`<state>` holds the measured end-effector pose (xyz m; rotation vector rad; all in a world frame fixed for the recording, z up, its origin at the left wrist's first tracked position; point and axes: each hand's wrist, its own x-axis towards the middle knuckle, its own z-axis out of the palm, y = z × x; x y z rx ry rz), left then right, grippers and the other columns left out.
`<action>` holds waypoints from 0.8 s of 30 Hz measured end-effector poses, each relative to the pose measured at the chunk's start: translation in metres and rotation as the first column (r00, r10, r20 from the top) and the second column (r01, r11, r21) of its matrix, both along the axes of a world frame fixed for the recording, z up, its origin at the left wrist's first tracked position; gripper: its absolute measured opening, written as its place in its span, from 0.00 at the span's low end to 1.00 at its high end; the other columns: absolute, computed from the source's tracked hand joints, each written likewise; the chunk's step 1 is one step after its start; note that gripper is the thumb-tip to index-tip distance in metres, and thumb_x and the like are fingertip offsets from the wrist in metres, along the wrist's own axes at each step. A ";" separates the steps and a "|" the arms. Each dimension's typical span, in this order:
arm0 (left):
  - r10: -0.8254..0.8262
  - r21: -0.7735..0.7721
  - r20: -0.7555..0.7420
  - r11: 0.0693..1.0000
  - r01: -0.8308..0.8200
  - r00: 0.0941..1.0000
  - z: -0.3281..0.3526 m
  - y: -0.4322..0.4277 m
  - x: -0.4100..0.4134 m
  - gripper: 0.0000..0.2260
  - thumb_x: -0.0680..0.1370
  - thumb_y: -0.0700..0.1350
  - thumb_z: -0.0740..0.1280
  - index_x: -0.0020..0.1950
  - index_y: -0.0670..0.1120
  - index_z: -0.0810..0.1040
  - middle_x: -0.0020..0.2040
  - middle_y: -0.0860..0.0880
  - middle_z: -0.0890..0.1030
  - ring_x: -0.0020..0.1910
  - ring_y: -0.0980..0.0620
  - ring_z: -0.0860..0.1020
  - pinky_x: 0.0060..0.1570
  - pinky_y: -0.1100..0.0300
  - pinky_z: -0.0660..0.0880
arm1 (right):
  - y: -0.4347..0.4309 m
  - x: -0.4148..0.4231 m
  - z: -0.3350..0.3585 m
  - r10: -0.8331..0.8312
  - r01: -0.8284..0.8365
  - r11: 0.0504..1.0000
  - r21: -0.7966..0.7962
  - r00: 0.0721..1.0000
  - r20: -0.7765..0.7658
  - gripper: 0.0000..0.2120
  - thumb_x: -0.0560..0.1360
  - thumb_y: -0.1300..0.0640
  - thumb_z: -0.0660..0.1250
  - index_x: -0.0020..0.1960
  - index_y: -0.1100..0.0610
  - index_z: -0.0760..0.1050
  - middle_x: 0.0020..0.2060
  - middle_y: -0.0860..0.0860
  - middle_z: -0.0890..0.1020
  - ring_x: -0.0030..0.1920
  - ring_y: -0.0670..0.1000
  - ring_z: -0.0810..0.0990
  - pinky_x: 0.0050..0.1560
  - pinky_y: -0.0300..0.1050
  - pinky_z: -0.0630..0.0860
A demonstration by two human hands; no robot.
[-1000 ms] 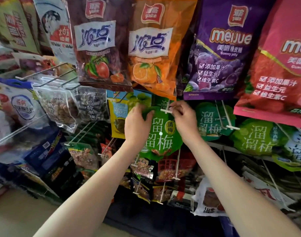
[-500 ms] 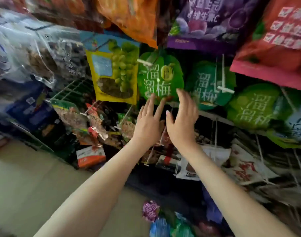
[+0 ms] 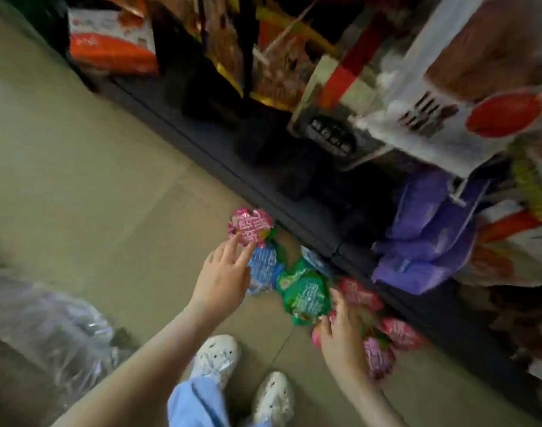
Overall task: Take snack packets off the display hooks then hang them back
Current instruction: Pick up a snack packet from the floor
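Half a second ago your hands were up by the green round packets on the hooks; now your view has dropped to the floor and both hands are down among a scatter of small round foil snack packets lying on the tan tiled floor [image 3: 88, 167] along the foot of the dark shelf base [image 3: 263, 192].

Your left hand [image 3: 223, 282] is open with the fingers spread, the fingertips touching the lower edge of the crinkled pink foil packet [image 3: 250, 226] at the far end of the row; it does not grip anything yet. Just beside it lies a blue foil packet [image 3: 265, 266], partly under that hand, and next to that a green foil packet [image 3: 306, 295]. Your right hand [image 3: 342, 337] rests over the near end of the pile, on or against more pink and red packets [image 3: 400, 332]; I cannot tell whether it is closed on one or only touching.

As a judgement, the taking-off part looks done for these packets, since they lie on the floor rather than on hooks. Picking them up and hanging them back is all still ahead, and no packet is lifted yet.

Much is hard to read. Motion blur smears the whole frame, so the packet print and exact count are unclear. No hooks can be made out, and the goods at the top of the rack, including a purple bag [image 3: 429, 229] sagging off the lowest shelf, are cut off or smeared. White perforated clogs [image 3: 215, 357] and a pale blue trouser leg [image 3: 195, 402] show below, and a crumpled clear plastic bag [image 3: 48, 328] sits at the left.
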<state>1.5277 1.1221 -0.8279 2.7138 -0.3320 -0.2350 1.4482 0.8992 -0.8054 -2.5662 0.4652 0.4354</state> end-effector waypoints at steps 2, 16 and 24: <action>-0.031 0.053 -0.055 0.998 0.034 0.998 -0.064 0.002 -0.028 0.23 0.68 0.46 0.63 0.63 0.46 0.74 0.58 0.36 0.77 0.50 0.38 0.79 0.44 0.50 0.78 | -0.009 -0.025 -0.068 -0.049 0.048 0.999 -0.013 0.992 -0.119 0.26 0.68 0.71 0.69 0.65 0.67 0.69 0.55 0.65 0.78 0.55 0.64 0.77 0.55 0.45 0.64; 0.338 -0.164 -0.537 0.857 -0.489 0.773 -0.307 -0.044 -0.034 0.36 0.73 0.54 0.69 0.76 0.59 0.52 0.60 0.43 0.65 0.59 0.42 0.69 0.63 0.53 0.68 | -0.039 -0.029 -0.330 -0.220 0.197 0.975 -0.106 0.930 -0.294 0.57 0.64 0.43 0.76 0.75 0.46 0.36 0.75 0.57 0.40 0.75 0.59 0.41 0.73 0.57 0.45; 0.285 -0.187 -0.626 0.849 -0.495 0.726 -0.262 -0.049 -0.060 0.35 0.73 0.43 0.70 0.75 0.56 0.57 0.66 0.48 0.74 0.59 0.43 0.77 0.53 0.58 0.72 | -0.008 -0.038 -0.280 -0.017 0.013 1.000 -0.016 0.956 -0.293 0.54 0.68 0.43 0.73 0.74 0.44 0.33 0.76 0.53 0.39 0.75 0.56 0.40 0.73 0.59 0.47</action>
